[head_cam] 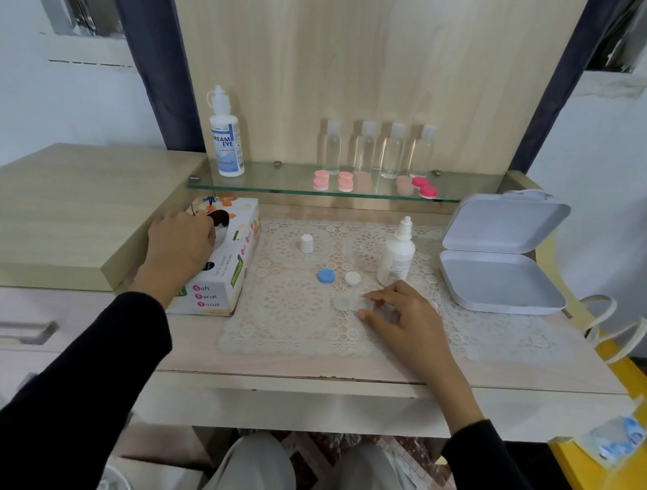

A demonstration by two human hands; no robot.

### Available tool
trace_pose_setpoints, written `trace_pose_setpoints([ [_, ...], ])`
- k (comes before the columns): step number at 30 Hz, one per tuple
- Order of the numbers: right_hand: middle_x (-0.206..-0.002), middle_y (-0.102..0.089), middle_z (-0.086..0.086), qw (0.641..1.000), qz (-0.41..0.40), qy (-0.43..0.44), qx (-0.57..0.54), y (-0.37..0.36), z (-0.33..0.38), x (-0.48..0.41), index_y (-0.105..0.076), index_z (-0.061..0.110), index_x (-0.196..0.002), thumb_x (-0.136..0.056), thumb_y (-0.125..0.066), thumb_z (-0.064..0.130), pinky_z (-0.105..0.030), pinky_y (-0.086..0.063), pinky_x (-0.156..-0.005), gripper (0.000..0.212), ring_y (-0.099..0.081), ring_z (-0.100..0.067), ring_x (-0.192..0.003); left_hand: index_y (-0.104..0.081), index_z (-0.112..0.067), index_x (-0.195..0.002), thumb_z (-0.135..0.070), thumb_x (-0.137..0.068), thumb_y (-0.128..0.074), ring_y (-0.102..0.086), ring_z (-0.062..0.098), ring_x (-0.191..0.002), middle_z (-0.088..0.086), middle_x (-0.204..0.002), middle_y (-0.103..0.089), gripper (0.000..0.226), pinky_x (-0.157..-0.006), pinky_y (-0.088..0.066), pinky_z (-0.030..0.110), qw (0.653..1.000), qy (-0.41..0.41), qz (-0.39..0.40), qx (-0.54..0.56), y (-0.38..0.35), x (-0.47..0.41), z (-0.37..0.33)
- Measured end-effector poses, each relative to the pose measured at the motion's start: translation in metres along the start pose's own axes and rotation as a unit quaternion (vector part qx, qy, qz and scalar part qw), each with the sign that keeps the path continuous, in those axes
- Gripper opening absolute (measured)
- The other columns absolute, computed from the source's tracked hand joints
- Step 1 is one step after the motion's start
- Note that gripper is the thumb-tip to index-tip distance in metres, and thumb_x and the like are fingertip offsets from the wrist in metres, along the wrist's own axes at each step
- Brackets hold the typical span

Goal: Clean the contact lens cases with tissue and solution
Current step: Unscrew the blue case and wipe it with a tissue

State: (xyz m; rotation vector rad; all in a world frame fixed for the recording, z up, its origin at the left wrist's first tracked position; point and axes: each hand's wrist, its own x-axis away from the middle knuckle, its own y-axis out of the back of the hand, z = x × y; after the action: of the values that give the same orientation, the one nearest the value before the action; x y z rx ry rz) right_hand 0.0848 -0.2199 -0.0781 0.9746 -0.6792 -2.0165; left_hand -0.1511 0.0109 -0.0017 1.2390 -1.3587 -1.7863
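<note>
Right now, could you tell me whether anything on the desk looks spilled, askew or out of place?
No spill or damage shows. The small solution bottle stands uncapped, its white cap apart on the lace mat, and the blue lid and white lid lie loose there, which suits cleaning.

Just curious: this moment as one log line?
left hand at tissue box | right hand pinches lens case | solution bottle uncapped

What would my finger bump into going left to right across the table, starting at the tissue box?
Tissue box → small white cap → blue lid → white lid → white bottle → open grey box.
</note>
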Motion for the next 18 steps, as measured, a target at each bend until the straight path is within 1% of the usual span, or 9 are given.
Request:
trace_pose_setpoints([
  [2,-0.092,-0.055,0.015,1.000,0.000,0.000,-0.001,0.000,0.000,0.000,-0.071,0.027,-0.106,-0.083,-0.069,0.041,-0.016,-0.033,-0.062,0.027,-0.050,0.000,-0.080,-0.062,-0.010,-0.101,-0.022,-0.096,-0.047,-0.052,0.029,-0.079,0.011,-0.077,-0.054,0.020,-0.066,-0.043,0.035,0.999,-0.005,-0.048,0.016,-0.005,0.001,0.003],
  [4,-0.092,-0.055,0.015,1.000,-0.001,0.002,-0.004,0.000,0.000,0.001,-0.071,0.026,-0.106,-0.084,-0.069,0.041,-0.017,-0.034,-0.062,0.027,-0.050,0.001,-0.079,-0.059,-0.007,-0.097,-0.018,-0.094,-0.047,-0.054,0.033,-0.073,0.014,-0.074,-0.057,0.017,-0.059,-0.042,0.035,0.995,-0.008,-0.088,0.050,-0.009,0.001,0.006],
  [6,-0.091,-0.055,0.015,1.000,-0.002,0.005,-0.003,0.001,0.000,0.001,-0.071,0.026,-0.106,-0.084,-0.069,0.041,-0.018,-0.033,-0.061,0.027,-0.050,0.002,-0.078,-0.055,-0.006,-0.095,-0.019,-0.094,-0.045,-0.051,0.032,-0.064,0.013,-0.068,-0.053,0.016,-0.053,-0.039,0.034,0.990,-0.001,-0.118,0.081,-0.010,0.001,0.006],
  [8,-0.091,-0.054,0.015,1.000,-0.002,0.006,-0.001,0.000,0.000,0.001,-0.071,0.027,-0.106,-0.084,-0.068,0.041,-0.018,-0.033,-0.061,0.027,-0.050,0.002,-0.078,-0.052,-0.006,-0.098,-0.022,-0.096,-0.041,-0.051,0.033,-0.063,0.014,-0.069,-0.054,0.020,-0.054,-0.042,0.037,0.984,0.011,-0.135,0.112,-0.010,0.002,0.006],
  [10,-0.091,-0.054,0.015,1.000,-0.001,0.005,-0.001,0.000,0.000,0.001,-0.071,0.027,-0.107,-0.084,-0.068,0.042,-0.017,-0.032,-0.061,0.027,-0.049,0.003,-0.078,-0.051,-0.007,-0.103,-0.024,-0.097,-0.038,-0.053,0.035,-0.070,0.017,-0.077,-0.058,0.021,-0.060,-0.044,0.041,0.977,0.020,-0.151,0.151,-0.009,0.004,0.007],
  [13,-0.091,-0.054,0.015,1.000,0.000,0.003,-0.003,0.000,0.000,0.001,-0.070,0.027,-0.107,-0.084,-0.068,0.042,-0.016,-0.030,-0.061,0.028,-0.048,0.004,-0.077,-0.046,-0.009,-0.104,-0.021,-0.098,-0.038,-0.054,0.038,-0.078,0.018,-0.088,-0.059,0.016,-0.067,-0.044,0.045,0.958,0.010,-0.166,0.232,-0.005,0.008,0.006],
  [14,-0.091,-0.054,0.015,1.000,0.000,0.003,-0.003,0.000,0.000,0.001,-0.070,0.027,-0.107,-0.084,-0.067,0.043,-0.016,-0.030,-0.061,0.028,-0.048,0.004,-0.077,-0.045,-0.010,-0.103,-0.020,-0.099,-0.037,-0.054,0.037,-0.080,0.017,-0.089,-0.059,0.014,-0.068,-0.044,0.045,0.950,0.000,-0.168,0.263,-0.004,0.009,0.006],
  [16,-0.090,-0.054,0.016,1.000,0.000,0.002,-0.002,0.000,0.000,0.001,-0.070,0.027,-0.107,-0.084,-0.067,0.043,-0.015,-0.029,-0.061,0.028,-0.048,0.004,-0.076,-0.043,-0.012,-0.104,-0.019,-0.100,-0.036,-0.053,0.032,-0.079,0.012,-0.089,-0.058,0.011,-0.067,-0.040,0.039,0.934,-0.019,-0.164,0.315,-0.003,0.010,0.006],
  [18,-0.090,-0.054,0.016,1.000,0.001,0.002,-0.002,0.000,0.000,0.000,-0.070,0.027,-0.107,-0.084,-0.068,0.042,-0.015,-0.028,-0.061,0.027,-0.048,0.004,-0.076,-0.042,-0.013,-0.107,-0.019,-0.100,-0.035,-0.050,0.024,-0.074,0.006,-0.086,-0.056,0.012,-0.062,-0.034,0.034,0.918,-0.020,-0.159,0.363,-0.002,0.011,0.006],
])
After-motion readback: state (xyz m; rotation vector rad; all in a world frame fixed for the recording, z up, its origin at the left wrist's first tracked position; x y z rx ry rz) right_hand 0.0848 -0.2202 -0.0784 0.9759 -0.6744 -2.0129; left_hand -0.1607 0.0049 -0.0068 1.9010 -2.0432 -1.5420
